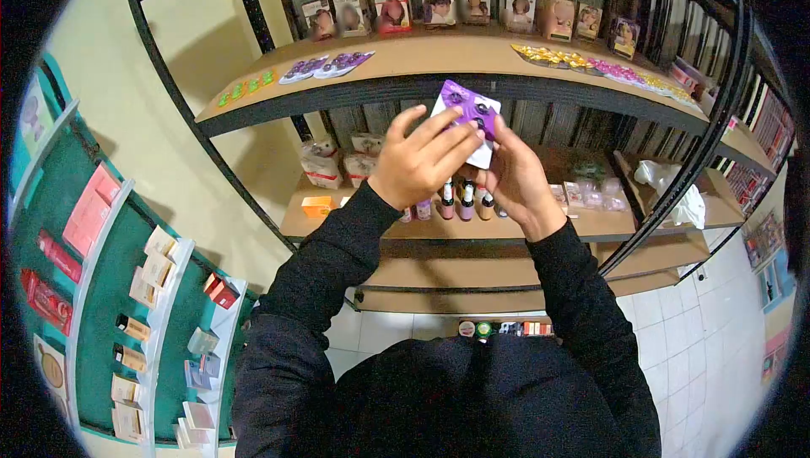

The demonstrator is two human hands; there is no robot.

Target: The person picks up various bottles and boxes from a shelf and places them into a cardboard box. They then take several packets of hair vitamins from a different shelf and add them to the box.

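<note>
A purple and white blister pack of dark round capsules (466,104) is held up, tilted, before the upper shelf's front edge. My right hand (516,173) grips its right and lower side, the thumb along the edge. The fingers of my left hand (429,154) are stretched out over the front of the pack and touch it, with the thumb apart. Part of the pack's lower face is hidden behind these fingers. On the upper shelf behind, similar purple blister packs (344,64) lie at the left, and yellow ones (553,57) lie at the right.
Several hair-colour boxes (438,4) stand along the back of the upper shelf (422,57). Small bottles (467,201) and an orange box (319,206) sit on the shelf below. A black metal post (688,154) rises at the right. Teal wall shelves with cosmetics boxes (156,269) are at the left.
</note>
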